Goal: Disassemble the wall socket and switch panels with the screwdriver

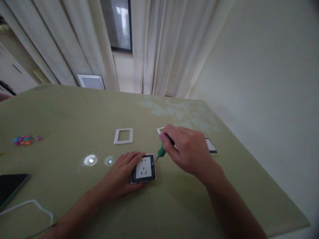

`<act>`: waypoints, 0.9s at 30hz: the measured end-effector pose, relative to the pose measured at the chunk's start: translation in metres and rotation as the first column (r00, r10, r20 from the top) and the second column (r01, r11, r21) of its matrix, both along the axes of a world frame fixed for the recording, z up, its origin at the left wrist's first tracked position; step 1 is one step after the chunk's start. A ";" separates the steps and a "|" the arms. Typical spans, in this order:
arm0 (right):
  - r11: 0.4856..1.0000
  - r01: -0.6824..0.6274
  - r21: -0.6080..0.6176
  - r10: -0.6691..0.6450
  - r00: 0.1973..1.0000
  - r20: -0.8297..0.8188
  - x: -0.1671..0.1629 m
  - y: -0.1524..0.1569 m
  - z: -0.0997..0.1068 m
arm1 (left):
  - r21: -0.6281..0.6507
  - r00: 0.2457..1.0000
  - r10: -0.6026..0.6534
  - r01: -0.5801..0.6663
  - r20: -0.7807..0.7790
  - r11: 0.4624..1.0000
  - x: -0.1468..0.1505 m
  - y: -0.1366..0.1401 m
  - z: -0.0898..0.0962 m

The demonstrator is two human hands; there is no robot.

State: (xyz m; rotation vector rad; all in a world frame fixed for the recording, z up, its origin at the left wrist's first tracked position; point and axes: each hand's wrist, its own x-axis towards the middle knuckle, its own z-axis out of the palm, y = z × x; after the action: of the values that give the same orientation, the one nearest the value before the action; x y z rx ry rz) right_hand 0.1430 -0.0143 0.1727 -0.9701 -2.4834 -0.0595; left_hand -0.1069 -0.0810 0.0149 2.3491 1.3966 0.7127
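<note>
A wall socket (144, 168) with a white face and a dark surround rests on the green tabletop. My left hand (126, 174) grips it from the left side, fingers over the top edge and thumb along the near edge. In my right hand (188, 149) is a screwdriver (161, 152) with a green handle. Its shaft slants down to the left, and its tip meets the dark surround at the socket's right side. Beyond the socket lies a white square frame (124, 142). Another white frame (160, 130) is partly hidden behind my right hand.
A dark-edged white panel (210, 146) lies right of my right hand. On the left are small colourful pieces (25, 140), a dark flat device (11, 187) and a white cable (37, 203). Curtains (169, 46) and a wall (269, 83) border the table (74, 116).
</note>
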 end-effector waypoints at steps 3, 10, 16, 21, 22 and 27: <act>0.984 -0.168 -0.061 0.166 0.985 -0.038 -0.001 -0.002 0.000 | -0.031 0.999 -0.027 0.028 0.023 0.999 -0.003 0.000 0.004; 0.985 -0.041 -0.167 0.038 0.999 -0.024 0.008 0.006 0.005 | -0.169 0.996 -0.015 0.030 0.090 0.985 -0.013 0.002 0.017; 0.992 -0.122 -0.002 0.118 0.962 -0.248 0.005 0.004 0.002 | -0.176 0.997 -0.001 0.015 0.076 0.984 0.000 0.000 0.012; 0.965 -0.259 -0.046 0.242 0.942 -0.232 -0.011 0.000 -0.010 | -0.130 0.996 -0.028 0.039 0.087 0.991 0.005 -0.003 0.004; 0.963 -0.264 -0.053 0.246 0.942 -0.229 -0.012 0.000 -0.011 | -0.128 0.996 -0.030 0.041 0.084 0.991 0.005 -0.003 0.003; 0.957 -0.271 -0.105 0.239 0.939 -0.248 -0.011 0.001 -0.012 | -0.133 0.996 -0.031 0.042 0.079 0.990 0.005 -0.004 0.005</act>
State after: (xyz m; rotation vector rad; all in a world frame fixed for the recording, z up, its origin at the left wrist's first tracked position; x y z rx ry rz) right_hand 0.1323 -0.0131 0.1612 -0.6550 -2.3938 0.2981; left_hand -0.1016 -0.0845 0.0196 2.2144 1.3229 0.6694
